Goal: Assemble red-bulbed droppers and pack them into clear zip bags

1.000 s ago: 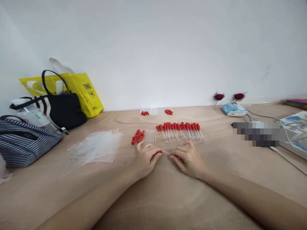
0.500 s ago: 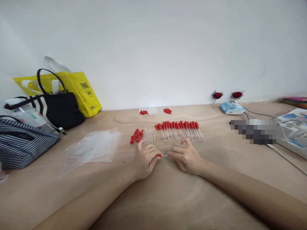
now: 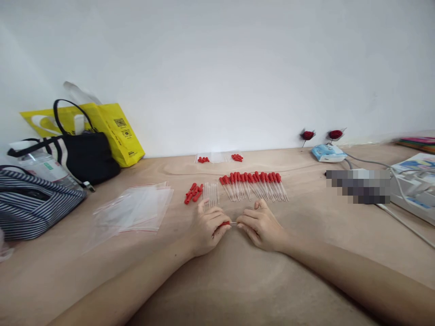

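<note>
— Grip?
— My left hand [image 3: 208, 229] pinches a red bulb [image 3: 224, 223] between thumb and fingers. My right hand [image 3: 261, 228] pinches a slim clear tube [image 3: 234, 223]; a short stretch of it shows between the two hands.
— Bulb seated?
— They meet at my left thumb. How far in, I cannot tell.
— Just beyond?
— Past my left: loose red bulbs [image 3: 193, 193] heaped, bare tubes [image 3: 211, 192] side by side next to them. Past my right: bulb-topped tubes [image 3: 251, 178] in a row, red ends toward the wall [image 3: 224, 81].
— Farther out?
— Left, flat clear bags [image 3: 142, 208] overlapping on the table [image 3: 306, 213]; then a striped bag [image 3: 41, 199], black bag [image 3: 90, 154], yellow bag [image 3: 125, 136]. Right, a blue-and-white pack [image 3: 329, 153].
</note>
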Tool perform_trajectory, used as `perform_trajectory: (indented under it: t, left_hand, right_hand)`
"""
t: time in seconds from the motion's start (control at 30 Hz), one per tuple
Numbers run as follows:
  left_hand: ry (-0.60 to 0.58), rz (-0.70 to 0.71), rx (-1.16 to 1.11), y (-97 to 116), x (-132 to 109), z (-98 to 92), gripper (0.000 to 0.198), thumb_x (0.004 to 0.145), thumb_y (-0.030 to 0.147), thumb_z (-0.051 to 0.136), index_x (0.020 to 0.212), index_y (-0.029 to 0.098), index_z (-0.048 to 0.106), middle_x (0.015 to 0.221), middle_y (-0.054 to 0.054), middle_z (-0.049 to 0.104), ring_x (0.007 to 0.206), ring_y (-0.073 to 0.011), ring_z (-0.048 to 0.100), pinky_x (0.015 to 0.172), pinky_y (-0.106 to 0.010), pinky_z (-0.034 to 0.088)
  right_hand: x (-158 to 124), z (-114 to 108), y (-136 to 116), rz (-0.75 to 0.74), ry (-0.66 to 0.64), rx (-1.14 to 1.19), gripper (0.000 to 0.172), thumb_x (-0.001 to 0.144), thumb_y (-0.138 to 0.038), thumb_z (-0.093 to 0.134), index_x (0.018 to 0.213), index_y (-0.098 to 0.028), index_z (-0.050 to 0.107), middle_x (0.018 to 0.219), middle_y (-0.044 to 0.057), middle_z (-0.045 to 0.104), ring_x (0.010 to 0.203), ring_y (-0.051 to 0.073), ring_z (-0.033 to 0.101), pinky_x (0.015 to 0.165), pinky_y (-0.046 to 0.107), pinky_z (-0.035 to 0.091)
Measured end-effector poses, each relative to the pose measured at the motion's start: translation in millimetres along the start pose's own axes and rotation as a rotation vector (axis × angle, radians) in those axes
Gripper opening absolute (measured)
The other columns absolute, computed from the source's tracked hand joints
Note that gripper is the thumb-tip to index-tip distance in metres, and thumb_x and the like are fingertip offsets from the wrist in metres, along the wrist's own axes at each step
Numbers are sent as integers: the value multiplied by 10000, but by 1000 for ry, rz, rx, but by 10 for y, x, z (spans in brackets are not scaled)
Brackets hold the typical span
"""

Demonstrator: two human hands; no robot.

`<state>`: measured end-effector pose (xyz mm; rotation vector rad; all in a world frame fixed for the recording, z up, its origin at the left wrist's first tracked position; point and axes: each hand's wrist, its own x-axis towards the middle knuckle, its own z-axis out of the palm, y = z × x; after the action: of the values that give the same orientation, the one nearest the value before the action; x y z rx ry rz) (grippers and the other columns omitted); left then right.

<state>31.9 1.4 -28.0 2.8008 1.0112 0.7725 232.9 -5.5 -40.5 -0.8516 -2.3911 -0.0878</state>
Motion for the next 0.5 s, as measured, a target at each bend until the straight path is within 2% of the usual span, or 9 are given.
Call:
perform_trajectory:
  t: [0.17,0.5]
  left_hand:
    - [37,-20,-15,-41,-8,-34,134,833,280,481,837,239,608,771,26,687,854,-168,580,994,-445,102]
    - [-6,-15,-3,-3,8,-41,151,841,216,447,839,224,598,791,15,678,856,-166,574,983,-439,130]
  right_hand:
    - [7,-5,25,21,23,16,232,871,-217,382,857,-174,610,706,9,614,628,115,472,706,315,219]
    - [11,17,13,26,34,36,237,865,-209,385,836,-168,616,670,8,606,607,112,467,686,312,218]
